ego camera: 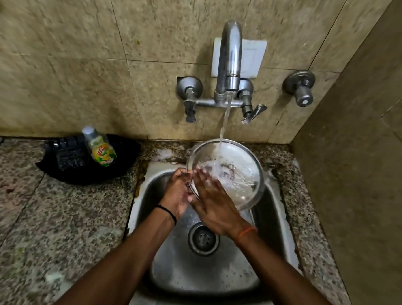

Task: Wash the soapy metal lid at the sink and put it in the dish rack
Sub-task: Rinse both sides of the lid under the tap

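We hold the lid (231,175) tilted over the sink (269,216) under the tap (230,60) stream: our left hand (177,193) grips its rim, our right hand (214,199) lies flat, fingers spread, on its face.

- shiny silver round metal lid (237,175)
- grey steel sink (271,216), dark round drain
- speckled brown-grey granite worktop (52,214)
- black plastic tray (78,167), clear bottle (100,147) with yellow-green label
- mottled beige wall tiles (84,53)
- black wristband, orange wristband
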